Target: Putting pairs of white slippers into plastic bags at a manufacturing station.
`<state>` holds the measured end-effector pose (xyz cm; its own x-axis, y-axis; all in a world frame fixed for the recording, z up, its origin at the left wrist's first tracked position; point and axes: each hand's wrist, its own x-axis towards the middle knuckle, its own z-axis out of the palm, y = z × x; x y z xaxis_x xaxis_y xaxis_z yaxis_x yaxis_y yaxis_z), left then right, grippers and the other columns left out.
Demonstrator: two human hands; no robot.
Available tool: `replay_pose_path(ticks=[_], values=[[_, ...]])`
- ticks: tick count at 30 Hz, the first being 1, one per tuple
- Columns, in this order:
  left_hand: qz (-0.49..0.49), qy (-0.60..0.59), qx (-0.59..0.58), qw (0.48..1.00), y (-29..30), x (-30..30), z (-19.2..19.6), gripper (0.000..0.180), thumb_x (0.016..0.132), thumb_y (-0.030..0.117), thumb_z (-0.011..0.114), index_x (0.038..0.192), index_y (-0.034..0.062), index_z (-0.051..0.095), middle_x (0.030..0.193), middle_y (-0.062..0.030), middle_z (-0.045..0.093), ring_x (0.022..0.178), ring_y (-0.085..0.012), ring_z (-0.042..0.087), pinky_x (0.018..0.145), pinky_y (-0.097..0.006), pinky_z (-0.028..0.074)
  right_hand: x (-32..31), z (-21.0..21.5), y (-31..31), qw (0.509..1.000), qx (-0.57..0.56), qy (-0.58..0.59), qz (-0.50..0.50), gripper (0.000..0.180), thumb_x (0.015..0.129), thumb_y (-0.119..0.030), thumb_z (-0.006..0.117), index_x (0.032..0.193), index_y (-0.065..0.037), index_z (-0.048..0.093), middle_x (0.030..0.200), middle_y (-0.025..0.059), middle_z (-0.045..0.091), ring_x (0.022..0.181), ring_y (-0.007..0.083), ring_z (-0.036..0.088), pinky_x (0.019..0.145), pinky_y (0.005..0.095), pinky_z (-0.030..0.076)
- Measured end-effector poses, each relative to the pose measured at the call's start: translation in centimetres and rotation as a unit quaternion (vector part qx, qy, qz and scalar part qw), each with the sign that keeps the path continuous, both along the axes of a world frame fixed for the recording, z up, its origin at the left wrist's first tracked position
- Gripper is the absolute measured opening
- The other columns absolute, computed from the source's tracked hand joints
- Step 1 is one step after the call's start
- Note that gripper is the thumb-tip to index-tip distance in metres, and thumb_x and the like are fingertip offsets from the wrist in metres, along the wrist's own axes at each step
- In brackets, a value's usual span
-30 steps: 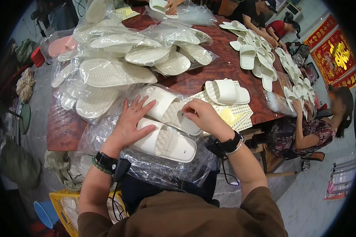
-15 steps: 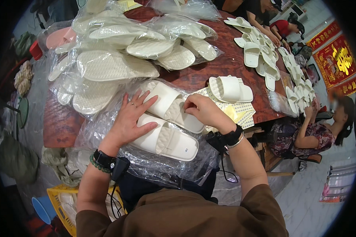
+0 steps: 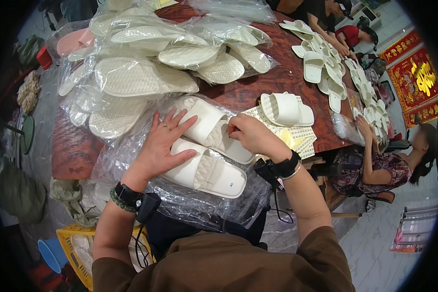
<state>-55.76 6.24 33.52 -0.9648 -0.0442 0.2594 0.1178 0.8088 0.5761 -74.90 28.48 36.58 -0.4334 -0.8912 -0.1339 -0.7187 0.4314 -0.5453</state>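
Two cream slide slippers lie side by side on a sheet of clear plastic bags (image 3: 146, 146) at the near edge of a dark wooden table (image 3: 243, 87). My left hand (image 3: 163, 146) rests flat, fingers spread, across the near slipper (image 3: 207, 173) and the toe end of the far slipper (image 3: 214, 129). My right hand (image 3: 250, 136) is closed, pinching at the insole of the far slipper near its strap. Both wrists wear black bands with cables.
Bagged pale slippers (image 3: 146, 73) are piled at the back left. A lone slipper (image 3: 284, 109) sits on a perforated yellow-white sheet (image 3: 297, 136) to the right. More slippers (image 3: 326, 68) line the far right edge, where other people sit. A yellow crate (image 3: 73, 243) stands below left.
My right hand has shifted left from the far slipper's heel toward its strap. My left hand has stayed pressed on the pair.
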Motion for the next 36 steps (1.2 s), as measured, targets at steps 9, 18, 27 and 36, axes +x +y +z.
replay_pose_path(ticks=[9, 18, 27, 36], values=[[0.005, 0.000, 0.002, 1.000, 0.1, 0.0, 0.1, 0.076, 0.083, 0.049, 0.072, 0.149, 0.0190, 0.048, 0.151, -0.0196, 0.046, 0.144, -0.0445, 0.035, 0.119, -0.064, 0.015, -0.5, 0.9, 0.6, 0.997, 0.015, -0.072, 0.023, 0.010, 0.092, -0.008, 0.063, 0.096, -0.001, 0.058, 0.092, 0.0125, 0.060, 0.088, 0.0273, 0.059, 0.079, 0.0376, 0.047], [0.000, 0.002, 0.005, 1.000, 0.3, 0.1, -0.1, 0.075, 0.082, 0.047, 0.073, 0.148, 0.0194, 0.049, 0.151, -0.0187, 0.047, 0.144, -0.0439, 0.035, 0.119, -0.063, 0.013, -2.4, 4.3, 3.4, 0.971, 0.099, -0.181, 0.121, 0.007, 0.092, -0.007, 0.062, 0.097, -0.004, 0.057, 0.089, 0.0052, 0.058, 0.084, 0.0180, 0.055, 0.076, 0.0339, 0.046], [0.000, 0.003, 0.006, 1.000, -0.1, -0.3, 0.0, 0.076, 0.082, 0.045, 0.073, 0.148, 0.0190, 0.049, 0.151, -0.0191, 0.047, 0.144, -0.0443, 0.035, 0.120, -0.063, 0.012, -2.4, 3.3, 1.8, 0.961, 0.192, -0.073, 0.184, 0.011, 0.084, -0.004, 0.066, 0.090, -0.002, 0.058, 0.092, 0.0141, 0.060, 0.086, 0.0340, 0.060, 0.077, 0.0403, 0.047], [-0.003, 0.002, 0.004, 1.000, 0.1, -0.1, -0.1, 0.076, 0.082, 0.046, 0.073, 0.149, 0.0181, 0.049, 0.152, -0.0189, 0.046, 0.144, -0.0443, 0.035, 0.120, -0.063, 0.012, -1.0, 2.7, 2.7, 0.972, 0.167, -0.033, 0.162, 0.007, 0.083, -0.001, 0.063, 0.088, -0.002, 0.058, 0.092, 0.0157, 0.060, 0.087, 0.0353, 0.060, 0.078, 0.0402, 0.047]])
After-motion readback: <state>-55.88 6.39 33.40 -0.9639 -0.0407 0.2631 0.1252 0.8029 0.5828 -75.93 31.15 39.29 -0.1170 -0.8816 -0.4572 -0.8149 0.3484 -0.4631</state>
